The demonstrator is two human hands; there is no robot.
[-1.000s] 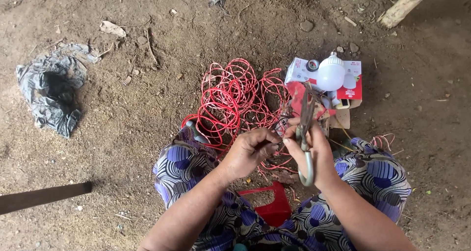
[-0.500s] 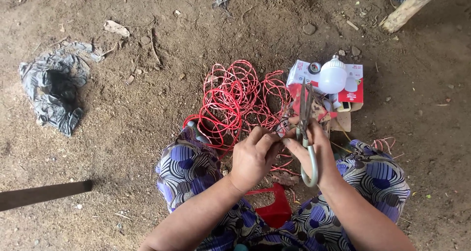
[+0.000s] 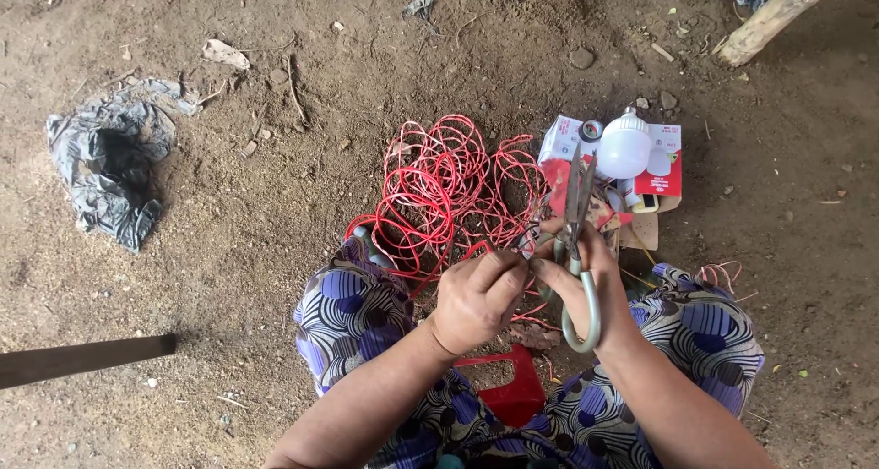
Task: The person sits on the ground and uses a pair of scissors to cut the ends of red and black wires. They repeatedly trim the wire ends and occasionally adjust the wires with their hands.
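1. The left hand [image 3: 476, 299], at lower centre of the frame, had its fingers pinched narrow on a strand of the red wire [image 3: 439, 194], close against the right hand.
2. The right hand [image 3: 586, 281] was wrapped around a pair of grey scissors [image 3: 577, 240], handle loop hanging down by the wrist and blades pointing toward the top of the frame.
3. The rest of the wire lay as a loose tangled coil on the dirt floor [image 3: 275, 203], just above the hands at centre frame.
4. As a judgement: the coil looked mostly unworked, with only a few short reddish pieces [image 3: 719, 272] lying at right by the patterned skirt [image 3: 705, 341].
5. A white bulb [image 3: 624, 147] on a red-and-white box [image 3: 664, 162] sat upper right of the hands; crumpled grey plastic [image 3: 110, 158] lay at far left.
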